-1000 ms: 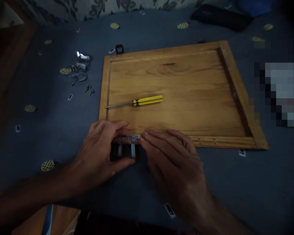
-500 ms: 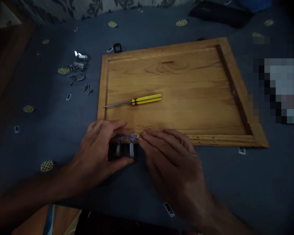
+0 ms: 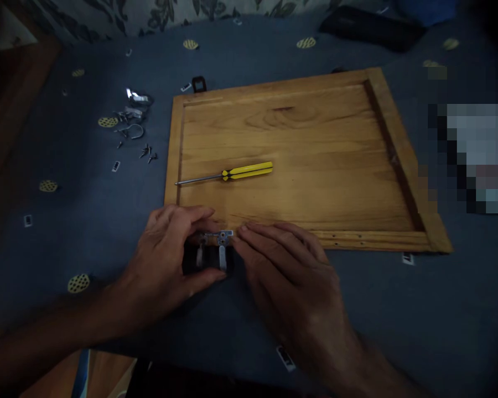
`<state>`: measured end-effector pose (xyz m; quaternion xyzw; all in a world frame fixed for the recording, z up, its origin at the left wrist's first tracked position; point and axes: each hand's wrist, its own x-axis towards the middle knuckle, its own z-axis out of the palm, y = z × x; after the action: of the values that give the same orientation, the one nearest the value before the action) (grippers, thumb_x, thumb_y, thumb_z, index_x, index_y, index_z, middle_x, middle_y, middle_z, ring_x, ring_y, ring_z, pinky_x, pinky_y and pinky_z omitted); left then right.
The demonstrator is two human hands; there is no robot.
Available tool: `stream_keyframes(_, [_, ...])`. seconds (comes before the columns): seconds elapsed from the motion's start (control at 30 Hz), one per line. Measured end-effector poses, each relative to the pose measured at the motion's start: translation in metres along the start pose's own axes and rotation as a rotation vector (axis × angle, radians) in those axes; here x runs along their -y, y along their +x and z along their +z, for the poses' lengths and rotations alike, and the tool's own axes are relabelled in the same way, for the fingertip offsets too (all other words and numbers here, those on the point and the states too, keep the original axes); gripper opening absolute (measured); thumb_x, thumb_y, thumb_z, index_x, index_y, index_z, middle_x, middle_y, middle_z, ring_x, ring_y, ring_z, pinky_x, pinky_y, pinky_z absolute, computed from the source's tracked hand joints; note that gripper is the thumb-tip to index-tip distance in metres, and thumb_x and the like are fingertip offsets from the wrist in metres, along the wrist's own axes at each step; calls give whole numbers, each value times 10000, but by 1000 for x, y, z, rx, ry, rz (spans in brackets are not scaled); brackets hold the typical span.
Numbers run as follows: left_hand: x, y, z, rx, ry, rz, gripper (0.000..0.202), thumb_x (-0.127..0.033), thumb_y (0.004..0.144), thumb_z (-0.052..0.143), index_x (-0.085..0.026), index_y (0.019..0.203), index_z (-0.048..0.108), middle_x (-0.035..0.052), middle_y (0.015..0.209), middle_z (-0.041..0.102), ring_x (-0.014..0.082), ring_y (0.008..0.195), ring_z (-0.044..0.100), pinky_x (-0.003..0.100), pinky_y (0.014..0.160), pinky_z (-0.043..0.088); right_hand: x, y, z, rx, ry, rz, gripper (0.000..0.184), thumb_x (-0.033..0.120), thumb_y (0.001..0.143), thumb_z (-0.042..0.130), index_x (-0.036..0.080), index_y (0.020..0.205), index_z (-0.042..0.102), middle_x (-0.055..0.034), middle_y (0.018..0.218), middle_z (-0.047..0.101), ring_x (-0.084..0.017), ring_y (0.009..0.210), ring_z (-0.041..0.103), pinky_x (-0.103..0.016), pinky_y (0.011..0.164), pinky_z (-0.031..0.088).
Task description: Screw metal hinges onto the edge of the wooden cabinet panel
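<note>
My left hand (image 3: 168, 243) is curled around a small metal bracket (image 3: 222, 237) at the near edge of a wooden panel (image 3: 315, 127). Two metal tabs hang down from the bracket, with a dark area behind them between my thumb and fingers. My right hand (image 3: 292, 276) lies along the panel's near rail, its fingers stretched out and their tips by the bracket's right end. Its thumb is hard to make out. On the panel, beyond my hands, rests a screwdriver (image 3: 247, 170) with a yellow handle, its tip pointing left.
Left of the panel lie several screws (image 3: 146, 151) and curved metal pieces (image 3: 135, 113). A black square ring (image 3: 198, 84) sits by the panel's far left corner. A dark case (image 3: 369, 27) lies at the back on the blue patterned cloth (image 3: 87, 221). The right side is pixelated.
The whole view has shifted very slightly. Both hands, the bracket and the screwdriver keep their places relative to the panel.
</note>
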<state>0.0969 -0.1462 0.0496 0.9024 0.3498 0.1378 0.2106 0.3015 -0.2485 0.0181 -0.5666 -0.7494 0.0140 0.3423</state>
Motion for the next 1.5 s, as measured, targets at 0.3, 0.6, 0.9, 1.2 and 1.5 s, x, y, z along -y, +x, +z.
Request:
stream_keyframes(0.3, [1, -5, 5, -40, 4, -12, 605, -205, 818, 859, -283, 1342, 566, 62, 1264, 759, 335, 1166, 694, 515, 971, 602, 2, 2, -2, 8, -4, 9, 270, 64, 1087, 551, 108, 1223, 780, -72, 1250, 845, -245, 1195, 775, -451, 1129, 529])
stream_keyframes(0.6, [2, -5, 2, -44, 18, 31, 550, -272, 861, 827, -315, 1346, 570, 53, 1240, 749, 326, 1119, 705, 503, 918, 617, 1, 2, -2, 27, 15, 23, 271, 69, 1101, 537, 101, 1247, 762, -64, 1282, 835, -239, 1221, 757, -442, 1156, 487])
stream_keyframes(0.9, [-1, -2, -1, -16, 3, 37, 614, -190, 854, 831, -299, 1386, 545, 42, 1201, 774, 314, 1111, 715, 491, 937, 579, 2, 1, -2, 20, -5, 12, 266, 62, 1099, 532, 110, 1228, 760, -72, 1266, 840, -245, 1209, 762, -460, 1129, 517])
stream_keyframes(1.2, [-2, 0, -2, -15, 15, 13, 707, -164, 817, 879, -285, 1395, 489, 43, 1196, 767, 314, 1126, 698, 481, 931, 588, 1, 1, -2, 38, 7, 2, 266, 71, 1098, 548, 97, 1265, 753, -80, 1287, 833, -255, 1228, 757, -475, 1141, 515])
stream_keyframes(1.5, [-4, 1, -2, 4, -8, 32, 730, -187, 813, 911, -286, 1392, 477, 34, 1184, 799, 324, 1128, 708, 507, 942, 566, -1, 1, -3, 49, -9, -4, 264, 97, 1108, 549, 136, 1264, 759, -84, 1288, 834, -249, 1220, 772, -491, 1112, 566])
